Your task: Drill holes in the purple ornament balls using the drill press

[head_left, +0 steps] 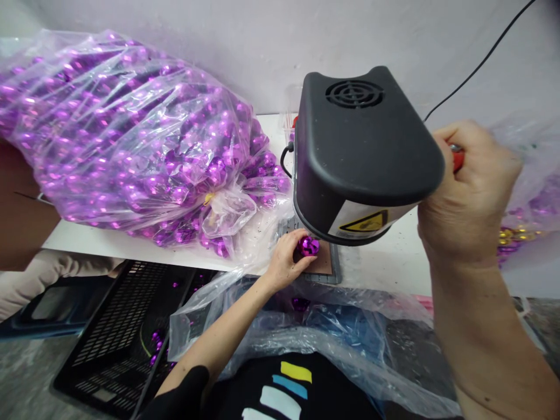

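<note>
A shiny purple ball (308, 245) is pinched in my left hand (286, 259), just under the front edge of a black machine head (367, 134) with a round vent and a yellow warning label. Beneath the ball lies a brown board (322, 259) on the machine's grey base (336, 269). My right hand (472, 181) is wrapped around a red handle (457, 158) at the right side of the machine. Most of that handle is hidden by the fingers.
A large clear bag of purple balls (131, 140) rests on the white table (394, 265) at left. Below stands a black crate (100, 350) with several balls. Clear plastic (350, 338) covers my lap. Another bag (534, 198) is at right; a black cable (481, 55) runs along the wall.
</note>
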`<state>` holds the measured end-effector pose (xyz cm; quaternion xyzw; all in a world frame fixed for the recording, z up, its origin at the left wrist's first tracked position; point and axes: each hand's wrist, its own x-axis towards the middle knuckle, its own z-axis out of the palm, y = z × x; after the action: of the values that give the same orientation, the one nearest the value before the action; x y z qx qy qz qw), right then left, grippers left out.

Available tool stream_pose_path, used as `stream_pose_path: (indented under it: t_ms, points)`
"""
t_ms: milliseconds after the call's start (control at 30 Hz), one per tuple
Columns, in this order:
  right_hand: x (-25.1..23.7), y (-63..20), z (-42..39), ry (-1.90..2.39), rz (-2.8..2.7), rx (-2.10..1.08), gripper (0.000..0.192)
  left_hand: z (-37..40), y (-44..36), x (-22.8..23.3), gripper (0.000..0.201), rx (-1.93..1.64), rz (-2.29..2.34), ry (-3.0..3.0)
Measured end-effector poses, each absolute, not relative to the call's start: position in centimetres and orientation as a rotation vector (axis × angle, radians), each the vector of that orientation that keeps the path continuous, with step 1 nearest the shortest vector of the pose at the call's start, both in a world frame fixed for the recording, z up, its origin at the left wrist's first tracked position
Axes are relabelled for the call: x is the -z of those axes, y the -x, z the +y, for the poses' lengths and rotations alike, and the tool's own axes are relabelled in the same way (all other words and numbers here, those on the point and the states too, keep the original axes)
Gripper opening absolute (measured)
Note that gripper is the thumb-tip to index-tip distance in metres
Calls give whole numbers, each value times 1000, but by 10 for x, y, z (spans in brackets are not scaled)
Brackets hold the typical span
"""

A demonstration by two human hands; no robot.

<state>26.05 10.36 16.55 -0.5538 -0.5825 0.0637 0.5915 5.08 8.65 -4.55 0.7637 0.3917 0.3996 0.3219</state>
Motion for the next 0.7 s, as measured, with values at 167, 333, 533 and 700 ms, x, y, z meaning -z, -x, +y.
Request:
stream_pose_path:
  t_ms: [167,333,533,700]
  points:
    - [-164,-262,105,1294,-1355,-136,41,85,-54,50,52,-1054,1100,-2051]
    - [-163,-263,104,1299,-1360,-105,47,86,-54,50,49,-1035,1073,-2072]
    - [-165,-264,97,1352,-1389,-123,47,85,-53,49,48,-974,1066,-2013]
    - [-157,-266,72,1446,-1516,137,34,83,-52,52,51,-986,1052,-1988]
